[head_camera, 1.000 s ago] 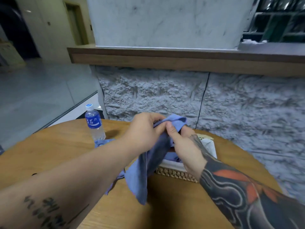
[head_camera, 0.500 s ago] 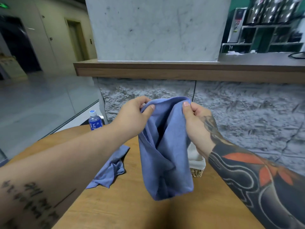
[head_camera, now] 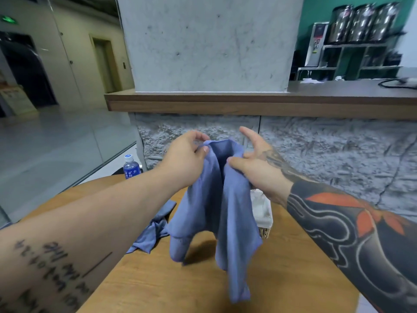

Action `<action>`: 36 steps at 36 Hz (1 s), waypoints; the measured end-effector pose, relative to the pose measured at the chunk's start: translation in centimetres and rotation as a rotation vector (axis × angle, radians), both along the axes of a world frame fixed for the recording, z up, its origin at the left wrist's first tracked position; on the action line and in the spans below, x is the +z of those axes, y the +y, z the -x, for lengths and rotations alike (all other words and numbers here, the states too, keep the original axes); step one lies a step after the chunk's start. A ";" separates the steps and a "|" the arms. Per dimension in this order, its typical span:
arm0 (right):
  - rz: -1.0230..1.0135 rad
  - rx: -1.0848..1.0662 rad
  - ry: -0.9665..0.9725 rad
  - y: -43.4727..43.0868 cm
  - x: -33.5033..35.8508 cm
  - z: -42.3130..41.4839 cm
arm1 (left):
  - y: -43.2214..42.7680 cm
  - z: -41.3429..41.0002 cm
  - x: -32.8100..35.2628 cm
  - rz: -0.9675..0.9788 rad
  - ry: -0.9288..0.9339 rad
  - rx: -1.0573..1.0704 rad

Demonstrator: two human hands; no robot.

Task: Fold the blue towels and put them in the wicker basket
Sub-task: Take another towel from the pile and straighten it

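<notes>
The blue towel [head_camera: 216,211], soft, light and limp, hangs above the worktop [head_camera: 158,285] before the wicker basket [head_camera: 264,232], its top edge pinched by the left hand [head_camera: 187,159] and thumb-clamped by the right hand [head_camera: 259,170], so grasp its upper corners to spread it.

Head camera faces forward-down, seemingly close above the table [head_camera: 158,290].

The left hand [head_camera: 185,159] is pinching the top edge of the towel [head_camera: 216,211]; the thumb of the right hand [head_camera: 261,170] is pinning the other side, forefinger sticking out. The towel is hanging below the fingers [head_camera: 250,135], partly hiding the basket [head_camera: 262,213].
</notes>
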State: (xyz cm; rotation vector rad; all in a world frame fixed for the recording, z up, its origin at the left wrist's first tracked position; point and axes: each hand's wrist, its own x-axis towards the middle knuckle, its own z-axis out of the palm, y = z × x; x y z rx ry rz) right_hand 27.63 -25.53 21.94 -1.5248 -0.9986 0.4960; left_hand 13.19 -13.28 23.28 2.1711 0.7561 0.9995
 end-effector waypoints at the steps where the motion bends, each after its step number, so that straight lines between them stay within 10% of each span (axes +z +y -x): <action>1: 0.027 0.028 -0.036 -0.3 0.3 0.3 | -0.4 -0.2 0.1 -0.021 0.007 -0.027; 18: 0.140 -0.319 -0.316 0.5 2.1 0.4 | -1.9 0.8 -4.0 -0.276 0.254 -0.110; 24: 0.150 -0.360 -0.349 0.4 0.6 0.2 | -0.5 1.6 -11.0 -0.067 0.295 0.122; 32: 0.401 -0.233 0.105 1.2 -4.5 -0.7 | 0.3 2.6 -15.2 0.235 0.163 0.126; 36: 0.445 -0.148 -0.026 0.6 -9.6 -0.8 | 0.0 3.3 -16.1 0.321 0.329 0.086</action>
